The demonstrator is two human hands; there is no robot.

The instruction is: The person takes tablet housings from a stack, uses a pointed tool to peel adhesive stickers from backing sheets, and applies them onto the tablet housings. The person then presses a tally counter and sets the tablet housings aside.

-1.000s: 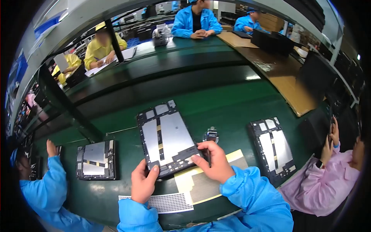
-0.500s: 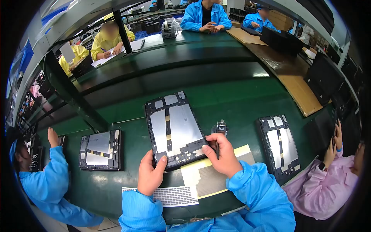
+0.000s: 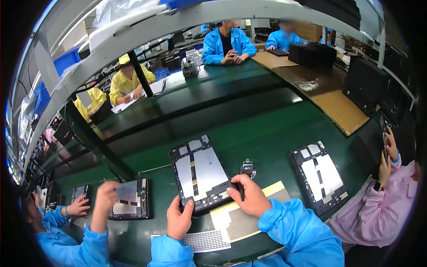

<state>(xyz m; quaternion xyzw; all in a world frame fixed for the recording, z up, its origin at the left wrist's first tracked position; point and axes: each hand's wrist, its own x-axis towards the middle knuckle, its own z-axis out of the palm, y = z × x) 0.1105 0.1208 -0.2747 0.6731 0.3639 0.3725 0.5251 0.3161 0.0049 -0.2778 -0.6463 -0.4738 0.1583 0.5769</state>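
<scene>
Both my hands hold a tablet body (image 3: 209,167), tilted over the green bench (image 3: 271,138), with its black frame and silver inner plate facing up. My left hand (image 3: 179,220) closes on its lower left corner, thumb on top. My right hand (image 3: 252,196) grips the lower right edge and also keeps a thin dark pen-like tool (image 3: 241,191) against the palm. Below lie a sheet of small labels (image 3: 207,241) and a yellow-edged sheet with fine lines (image 3: 244,220). A small metal tally counter (image 3: 247,168) stands just beyond my right hand.
Similar tablet bodies lie to the left (image 3: 143,200) and right (image 3: 327,175). A co-worker's hand (image 3: 106,196) reaches over the left one. A dark post (image 3: 95,138) rises at the left; cardboard (image 3: 349,115) lies at the far right. A person in pink sits at the right.
My view has tilted upward, so the bench sits lower in it. The co-worker's hand at the left has moved right, over the left tablet body. My grip looks the same.
</scene>
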